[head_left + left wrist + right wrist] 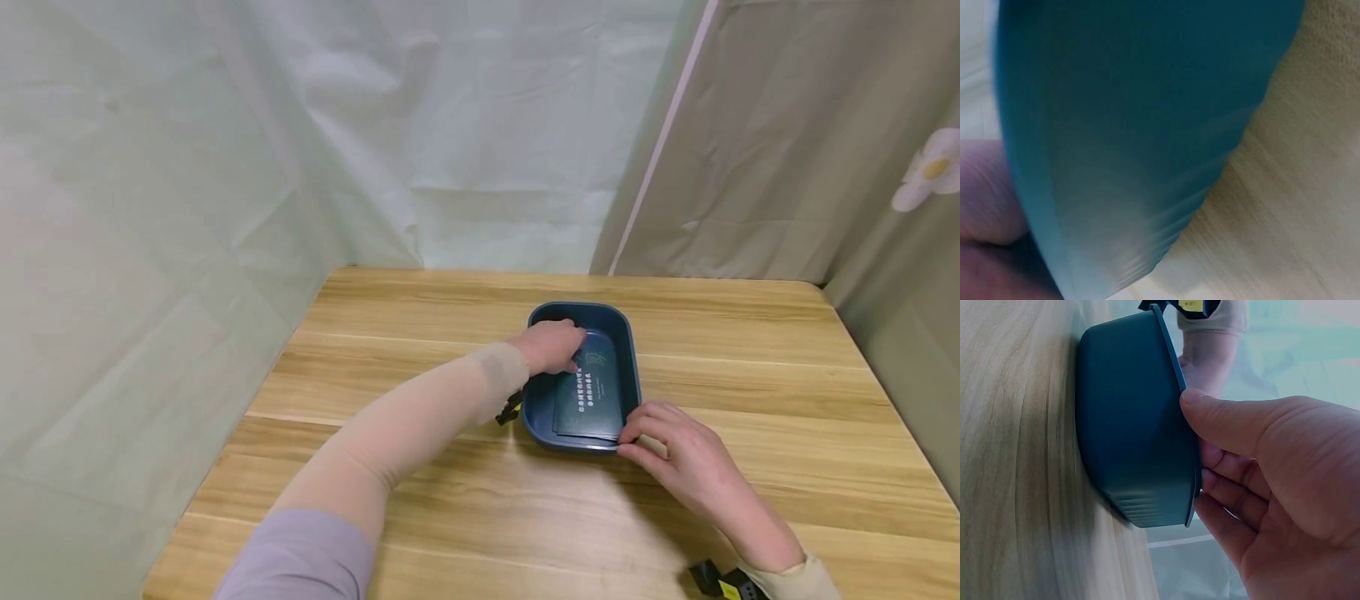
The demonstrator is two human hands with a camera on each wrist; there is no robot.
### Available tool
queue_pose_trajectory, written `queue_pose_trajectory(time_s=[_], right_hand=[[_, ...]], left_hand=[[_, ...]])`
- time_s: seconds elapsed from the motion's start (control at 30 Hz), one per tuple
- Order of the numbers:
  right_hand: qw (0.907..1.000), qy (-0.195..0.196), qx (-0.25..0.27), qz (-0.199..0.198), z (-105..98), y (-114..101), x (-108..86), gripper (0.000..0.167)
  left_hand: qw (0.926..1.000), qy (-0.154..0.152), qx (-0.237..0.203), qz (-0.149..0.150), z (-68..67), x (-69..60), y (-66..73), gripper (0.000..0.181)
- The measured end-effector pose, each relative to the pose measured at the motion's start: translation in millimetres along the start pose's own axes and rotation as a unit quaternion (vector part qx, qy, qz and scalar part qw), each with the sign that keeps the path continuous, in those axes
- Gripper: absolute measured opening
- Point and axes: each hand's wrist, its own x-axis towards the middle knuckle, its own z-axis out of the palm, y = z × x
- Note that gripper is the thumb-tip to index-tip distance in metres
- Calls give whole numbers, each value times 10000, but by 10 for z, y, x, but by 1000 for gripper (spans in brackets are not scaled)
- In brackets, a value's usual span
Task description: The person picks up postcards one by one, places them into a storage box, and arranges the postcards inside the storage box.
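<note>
A dark blue plastic bin point(636, 367) with rounded corners stands on the wooden table. In it lies a flat dark green booklet point(607, 400) with white characters; a second edge shows beneath its near end. My left hand point(551, 346) reaches over the bin's left wall, fingers and thumb down at the booklet's far left part; whether they grip it is hidden. The left wrist view shows mostly the bin's ribbed outer wall point(1135, 137). My right hand point(1272, 469) pinches the bin's rim at the near right corner, thumb outside and fingers over the edge.
The wooden table point(420, 517) extends on all sides of the bin. Pale curtains point(480, 150) hang behind its far edge and along the sides. Black wrist devices point(723, 579) sit by both wrists.
</note>
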Motion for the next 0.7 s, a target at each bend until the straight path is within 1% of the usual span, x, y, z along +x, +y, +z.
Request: queue_pose_trajectory(time_s=[0.13,0.23,0.37,0.5,0.63,0.7], right_hand=[[10000,62,-56,-10,-12,-6,0,27],[9999,94,-88,27,-21,-7,-6,32],[9999,91,-89,66,-14,-7,-14,34],[10000,60,-42,60,5,-8,-14,32],[10000,33,7,-16,21,2,-12,23],[10000,24,22,-80,23,15,-2,20]], left_hand=[[10000,-28,-6,-48,-17,10,24,56],[10000,-8,28,-21,-35,5,39,54],[10000,-3,36,27,-32,-1,42,52],[10000,-42,-42,-7,-13,-7,30,50],[9999,-43,-107,-12,3,-23,5,45],[10000,-7,-79,52,-3,-40,-12,42]])
